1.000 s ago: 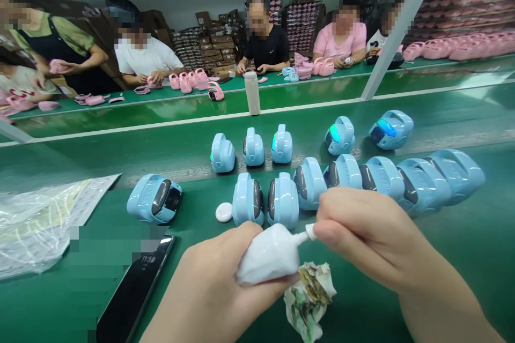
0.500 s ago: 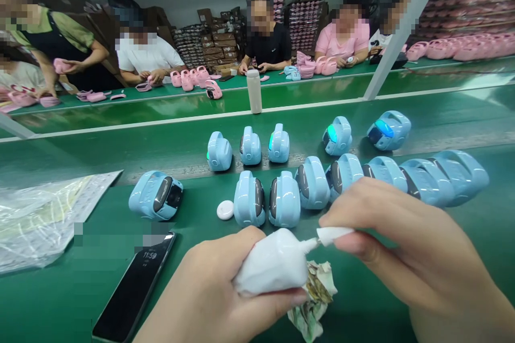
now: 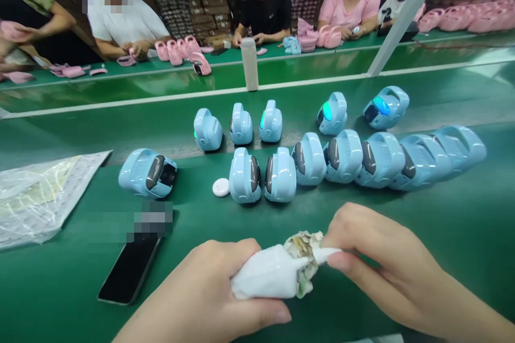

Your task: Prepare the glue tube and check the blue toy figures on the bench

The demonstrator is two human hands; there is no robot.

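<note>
My left hand (image 3: 225, 284) is wrapped around a white squeeze bottle (image 3: 265, 273), which lies on its side with its thin nozzle pointing right. Between the thumb and fingers of my right hand (image 3: 374, 252) is a small white pointed cap (image 3: 325, 254). Its wide end is right by the nozzle tip; I cannot tell whether they touch. Behind the nozzle lies a crumpled, stained piece of paper (image 3: 303, 246), partly hidden by the bottle. Beyond the hands stand several glossy light blue handled devices (image 3: 280, 174) with dark front panels.
A black phone (image 3: 131, 268) lies on the green table at left, near a clear plastic bag (image 3: 40, 198). A white round disc (image 3: 221, 187) sits beside the blue devices. Farther back stands a beige bottle (image 3: 250, 64). Several people work across the line with pink parts (image 3: 175, 52).
The view has tipped downward, so the devices and people sit higher in the picture. Both hands, with bottle and cap, now cover part of the crumpled paper.
</note>
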